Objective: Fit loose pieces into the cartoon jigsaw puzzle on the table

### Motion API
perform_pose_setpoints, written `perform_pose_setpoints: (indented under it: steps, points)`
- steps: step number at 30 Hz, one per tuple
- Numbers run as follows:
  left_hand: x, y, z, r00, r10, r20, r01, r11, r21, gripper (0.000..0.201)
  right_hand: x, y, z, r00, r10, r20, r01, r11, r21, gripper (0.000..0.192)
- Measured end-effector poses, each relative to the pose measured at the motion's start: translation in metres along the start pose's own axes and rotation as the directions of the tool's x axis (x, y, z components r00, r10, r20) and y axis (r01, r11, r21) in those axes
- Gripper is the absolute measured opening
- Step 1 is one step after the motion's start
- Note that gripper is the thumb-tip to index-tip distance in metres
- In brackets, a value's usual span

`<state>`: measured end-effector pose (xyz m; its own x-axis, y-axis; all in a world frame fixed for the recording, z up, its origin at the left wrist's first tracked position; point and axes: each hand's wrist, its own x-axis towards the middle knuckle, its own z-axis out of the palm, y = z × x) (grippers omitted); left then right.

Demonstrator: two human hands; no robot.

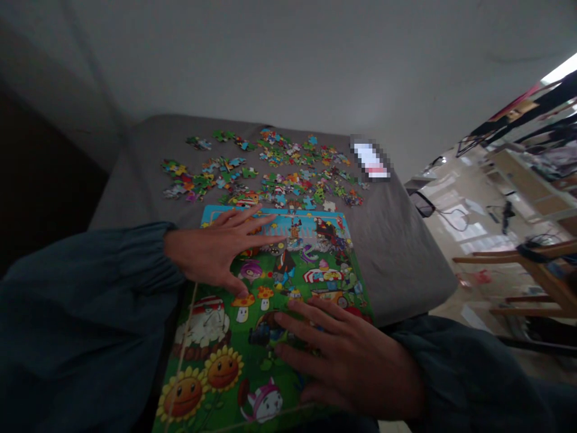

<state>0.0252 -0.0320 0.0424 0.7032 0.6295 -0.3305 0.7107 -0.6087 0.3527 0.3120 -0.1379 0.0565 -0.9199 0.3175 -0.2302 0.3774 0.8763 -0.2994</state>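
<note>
Our right hand (356,361) lies flat, fingers (306,334) spread, on the puzzle board (216,355). Our left hand (216,249) rests likewise open farther up it. Loose puzzle pieces (279,171) scatter beyond on the grey table (396,240). No writing legible.

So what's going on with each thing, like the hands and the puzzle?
Left hand: open, fingers spread, flat on the puzzle picture.
Right hand: open, flat on the puzzle picture, holding nothing.
Puzzle picture: lying flat at the grey surface's near edge.
Loose pieces: scattered, unjoined, beyond the picture.
Grey surface: bears everything.
</note>
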Motion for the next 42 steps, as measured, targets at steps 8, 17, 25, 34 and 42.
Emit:
perform_pose_setpoints:
  steps: [8, 17, 25, 34, 42]
  points:
    - [-0.0002, -0.0052, 0.0039, 1.0, 0.019, 0.002, -0.019, 1.0, 0.012, 0.112, 0.0002, 0.0065, 0.0035, 1.0, -0.019, -0.004, 0.019, 1.0, 0.011, 0.057]
    - [0.0011, -0.0066, 0.0031, 0.999, 0.033, 0.009, -0.034, 0.999, 0.022, 0.114, -0.0009, 0.0093, 0.0049, 1.0, -0.024, -0.003, 0.025, 1.0, 0.016, 0.058]
    - [0.0003, -0.0054, 0.0019, 0.999, 0.041, 0.013, -0.042, 0.999, 0.033, 0.114, -0.0005, 0.0103, 0.0055, 0.999, -0.033, -0.003, 0.033, 0.999, 0.017, 0.059]
    - [0.0002, -0.0037, 0.0007, 0.999, 0.022, 0.023, -0.022, 1.0, 0.017, 0.113, 0.0002, 0.0098, 0.0044, 0.999, -0.04, 0.008, 0.039, 0.999, 0.014, 0.058]
    - [0.0005, -0.0045, 0.0022, 1.0, 0.011, 0.018, -0.011, 1.0, 0.001, 0.111, -0.0013, 0.0101, 0.0056, 1.0, -0.011, -0.008, 0.011, 1.0, 0.019, 0.059]
